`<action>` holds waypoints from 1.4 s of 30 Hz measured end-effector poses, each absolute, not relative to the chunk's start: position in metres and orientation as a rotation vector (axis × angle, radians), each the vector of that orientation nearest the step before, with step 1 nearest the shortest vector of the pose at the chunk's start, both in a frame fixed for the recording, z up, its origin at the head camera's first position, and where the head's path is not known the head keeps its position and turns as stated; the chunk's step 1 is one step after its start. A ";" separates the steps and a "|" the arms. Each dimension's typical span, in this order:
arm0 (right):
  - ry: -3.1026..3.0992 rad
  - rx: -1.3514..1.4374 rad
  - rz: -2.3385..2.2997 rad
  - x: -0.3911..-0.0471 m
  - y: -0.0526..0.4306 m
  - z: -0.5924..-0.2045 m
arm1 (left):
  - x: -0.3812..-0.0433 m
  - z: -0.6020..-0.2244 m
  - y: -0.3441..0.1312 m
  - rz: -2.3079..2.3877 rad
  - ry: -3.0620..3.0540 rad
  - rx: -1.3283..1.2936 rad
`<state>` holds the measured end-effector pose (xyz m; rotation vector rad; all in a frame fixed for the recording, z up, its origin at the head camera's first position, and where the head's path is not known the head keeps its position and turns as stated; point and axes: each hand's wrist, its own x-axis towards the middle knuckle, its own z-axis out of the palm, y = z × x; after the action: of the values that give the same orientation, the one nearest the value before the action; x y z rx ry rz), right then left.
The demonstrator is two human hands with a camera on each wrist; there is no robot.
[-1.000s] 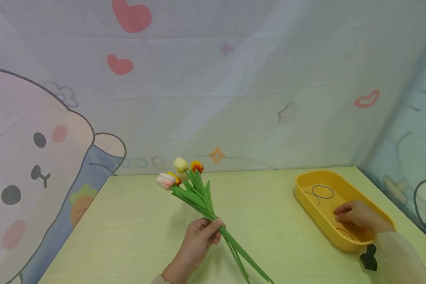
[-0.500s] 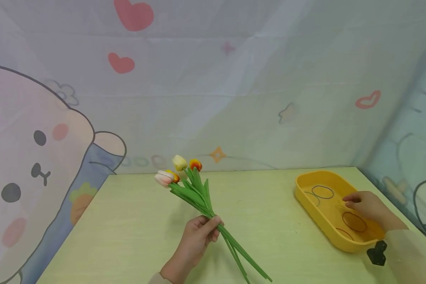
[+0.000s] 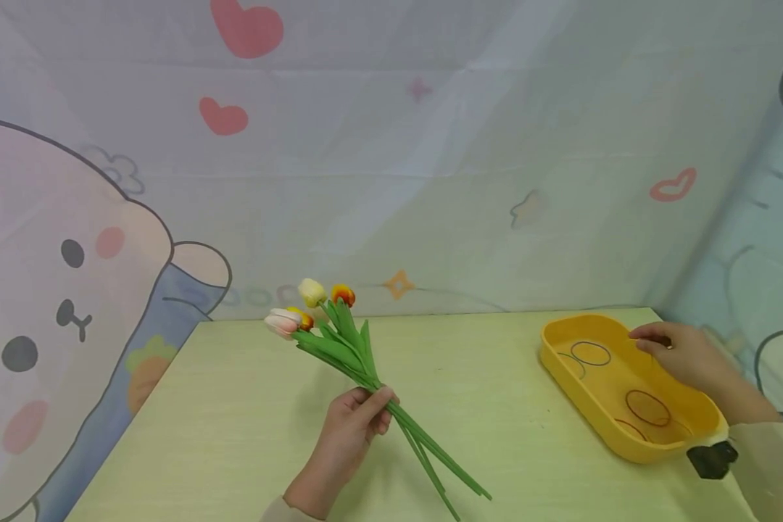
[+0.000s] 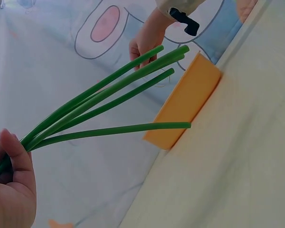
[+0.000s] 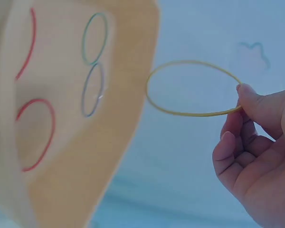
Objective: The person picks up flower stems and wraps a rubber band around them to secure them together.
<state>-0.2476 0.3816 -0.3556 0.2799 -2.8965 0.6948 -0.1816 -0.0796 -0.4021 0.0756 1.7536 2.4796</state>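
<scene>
Pinching a yellow band point(image 5: 194, 114), the right hand point(image 3: 688, 355) hovers near the tray point(image 3: 581, 398).

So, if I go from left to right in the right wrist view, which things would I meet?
Two red bands, then the green band with the blue band below it, then the yellow band, then the right hand.

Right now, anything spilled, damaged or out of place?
Nothing clearly wrong. Left hand grips the tulips; right hand pinches an unbroken yellow rubber band; the other bands lie inside the yellow tray. Minor: tiny specks on the plain tabletop, too small to identify.
</scene>
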 end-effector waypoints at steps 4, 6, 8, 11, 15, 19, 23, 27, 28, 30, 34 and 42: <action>-2.797 0.334 0.659 -0.238 0.363 -0.339 | -0.182 -0.400 -0.082 2.494 1.742 0.076; -2.729 0.373 0.652 -0.233 0.353 -0.332 | -0.181 -0.399 -0.083 2.499 1.743 0.072; -2.662 0.415 0.637 -0.226 0.344 -0.325 | -0.181 -0.398 -0.084 2.506 1.748 0.069; -2.581 0.478 0.598 -0.215 0.329 -0.316 | -0.181 -0.396 -0.085 2.522 1.749 0.071; -2.444 0.607 0.583 -0.205 0.311 -0.307 | -0.180 -0.392 -0.087 2.548 1.734 0.089; -2.265 0.784 0.673 -0.198 0.296 -0.304 | -0.179 -0.388 -0.089 2.570 1.729 0.112; -2.170 0.942 0.766 -0.192 0.283 -0.303 | -0.179 -0.384 -0.091 2.593 1.730 0.131; -2.133 1.071 0.792 -0.186 0.272 -0.304 | -0.178 -0.382 -0.092 2.618 1.719 0.134; -2.127 1.095 0.807 -0.185 0.269 -0.305 | -0.178 -0.381 -0.093 2.621 1.719 0.131; -2.121 1.147 0.823 -0.181 0.263 -0.306 | -0.178 -0.380 -0.093 2.628 1.717 0.125; -2.111 1.204 0.836 -0.173 0.250 -0.308 | -0.177 -0.378 -0.094 2.640 1.717 0.109; -2.079 1.302 0.927 -0.161 0.229 -0.313 | -0.175 -0.375 -0.094 2.654 1.718 0.062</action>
<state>-0.1607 0.2289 -0.3133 1.3023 -2.0787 0.9265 -0.1754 -0.0939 -0.3745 0.0624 1.7177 2.6544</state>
